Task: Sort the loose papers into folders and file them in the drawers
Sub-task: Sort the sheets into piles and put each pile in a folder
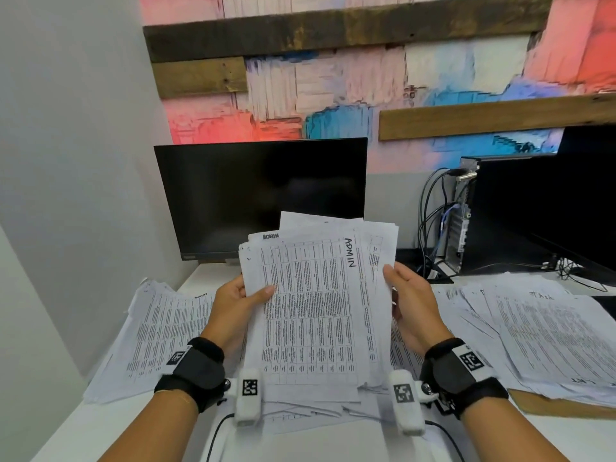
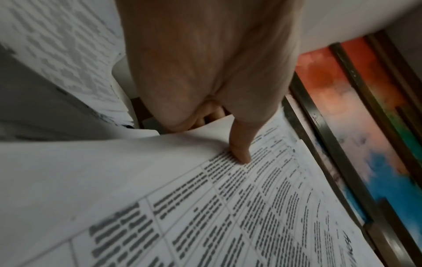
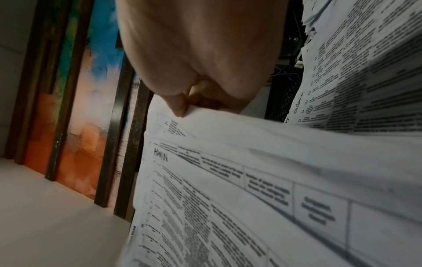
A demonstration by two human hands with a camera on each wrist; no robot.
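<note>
Head view: paper stack (image 1: 313, 305) hides both hands' fingers.

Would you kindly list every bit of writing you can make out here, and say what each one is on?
"ADMIN": handwritten on the top sheet of the held stack, gripped by the left hand and right hand.
"ADMIN": upside down on the sheet behind.
Printed tables on all sheets: too small.
Handwriting on the right pile: blurred.
Monitor badge: unreadable.
Wrist markers: patterns, no text.
</note>
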